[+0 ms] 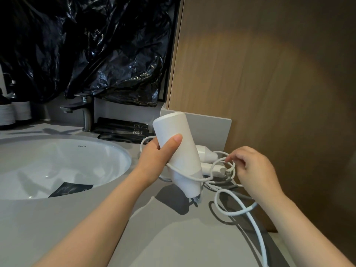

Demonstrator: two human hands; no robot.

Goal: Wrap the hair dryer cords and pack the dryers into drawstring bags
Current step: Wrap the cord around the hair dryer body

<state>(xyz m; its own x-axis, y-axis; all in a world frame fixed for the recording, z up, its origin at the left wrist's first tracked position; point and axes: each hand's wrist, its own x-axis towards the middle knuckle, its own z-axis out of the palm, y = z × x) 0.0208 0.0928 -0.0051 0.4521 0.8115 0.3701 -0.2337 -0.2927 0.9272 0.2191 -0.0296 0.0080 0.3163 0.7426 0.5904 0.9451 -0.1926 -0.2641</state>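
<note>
My left hand (157, 157) grips a white hair dryer (182, 151) by its body, lifted just above the grey countertop (163, 237) and tilted with its handle pointing down. Its white cord (223, 166) crosses the dryer's lower part and loops beside it. My right hand (252, 168) pinches one of these loops with thumb and fingertips, to the right of the dryer. More cord (256, 234) coils on the counter and trails off toward the bottom edge. Behind the held dryer lies another white piece (208, 153), partly hidden. No drawstring bag is visible.
A white round sink (63, 151) with a dark card (71, 188) in it lies to the left, and a grey faucet (84, 110) stands behind it. Black sachets (123, 129) lie by the faucet. Black plastic sheeting (86, 49) hangs above. A wooden wall panel (269, 83) closes the right side.
</note>
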